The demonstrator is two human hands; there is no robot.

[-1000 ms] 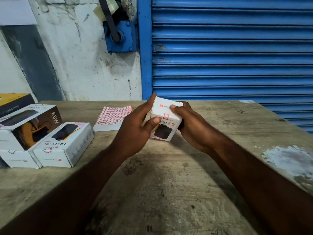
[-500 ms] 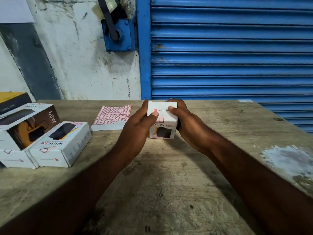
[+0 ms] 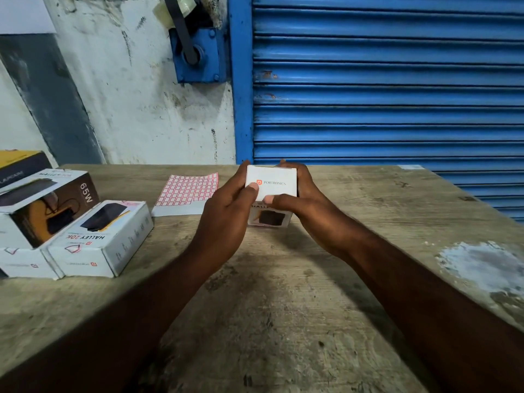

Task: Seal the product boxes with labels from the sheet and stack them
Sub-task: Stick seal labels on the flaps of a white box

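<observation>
Left grip (image 3: 226, 214) and right grip (image 3: 302, 198) clasp a box (image 3: 276, 177) from both sides, thumbs on its top face. A label sheet (image 3: 187, 191) lies on the worn surface (image 3: 283, 307) beside the left grip, with other boxes (image 3: 99, 242) at far left and a blue shutter (image 3: 382, 95) behind.

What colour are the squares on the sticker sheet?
Red outlines on white; the label sheet shows in head view.

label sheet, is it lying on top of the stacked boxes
No, the label sheet lies flat on the table, between the stacked boxes and the white box.
</observation>
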